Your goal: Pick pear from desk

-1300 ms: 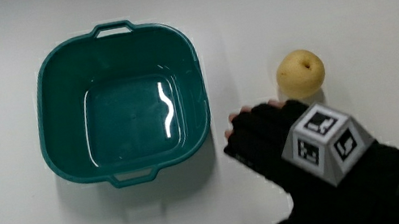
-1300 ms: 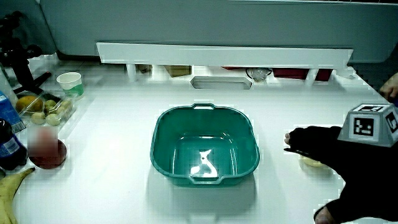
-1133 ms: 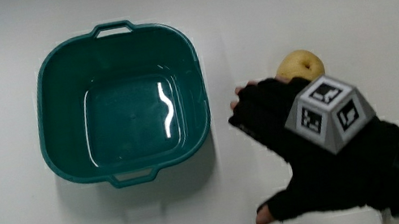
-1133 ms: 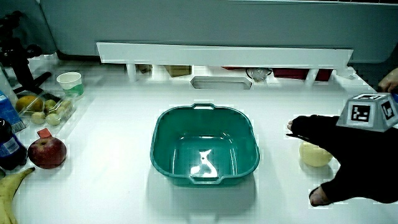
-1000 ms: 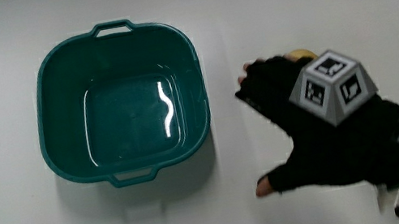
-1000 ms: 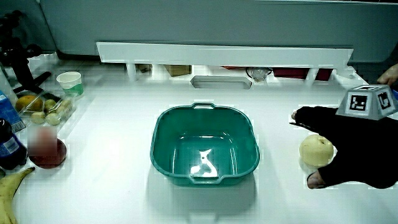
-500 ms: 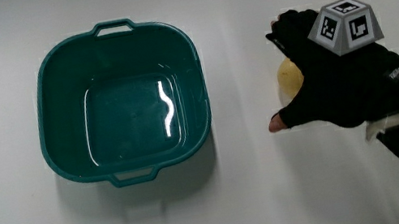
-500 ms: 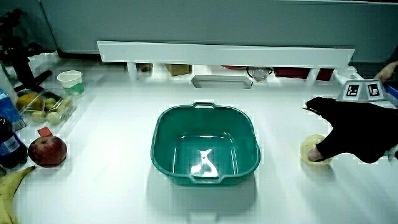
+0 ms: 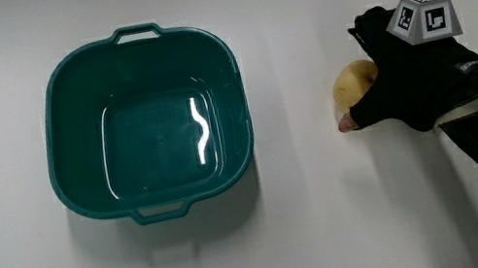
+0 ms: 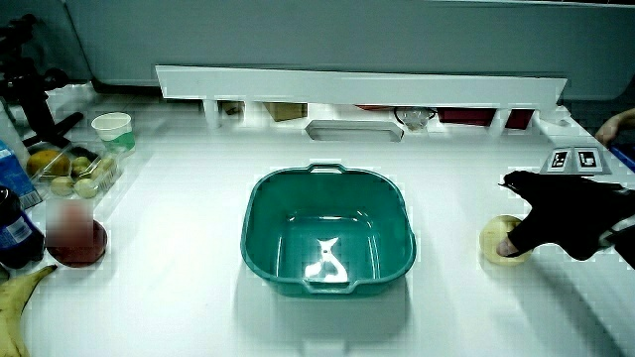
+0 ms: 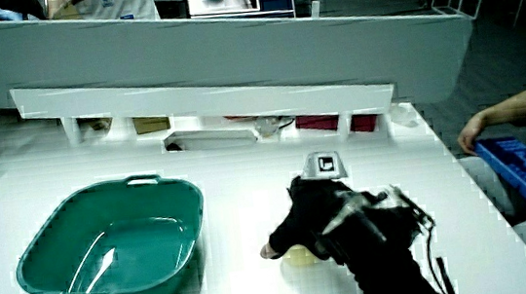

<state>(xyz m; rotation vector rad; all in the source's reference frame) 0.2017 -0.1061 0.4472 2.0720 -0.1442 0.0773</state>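
Step in hand: I read this as the grasp itself; the lift is not yet done

Pear: the pear (image 9: pixel 352 84) sits on the white table (image 9: pixel 313 219), at about three o'clock from the green basin (image 9: pixel 54 157), taking twelve as pointing away from me, and well apart from it; in both side views (image 10: pixel 493 238) (image 11: pixel 299 254) only a pale sliver of it shows under the glove, and it looks to be resting on the desk

Hand: the hand (image 9: pixel 406 75) is over the pear and against its three o'clock flank, with the forearm trailing off toward five o'clock; the patterned cube (image 9: pixel 424 17) rides on its back

Fingers: curled over the pear's twelve o'clock side, with the thumb tip (image 9: pixel 346 122) pressed in at its six o'clock side, so I take them to be clasping the fruit; how firm the hold is I cannot tell

Basin: empty, glossy floor, nothing touching it

Next move, as I judge it: firm up the wrap so the pear is seated between thumb and fingers, then raise it straight off the desk

Watch for: the pear is round and smooth, so a loose pinch could let it roll out toward nine o'clock, where its skin is bare
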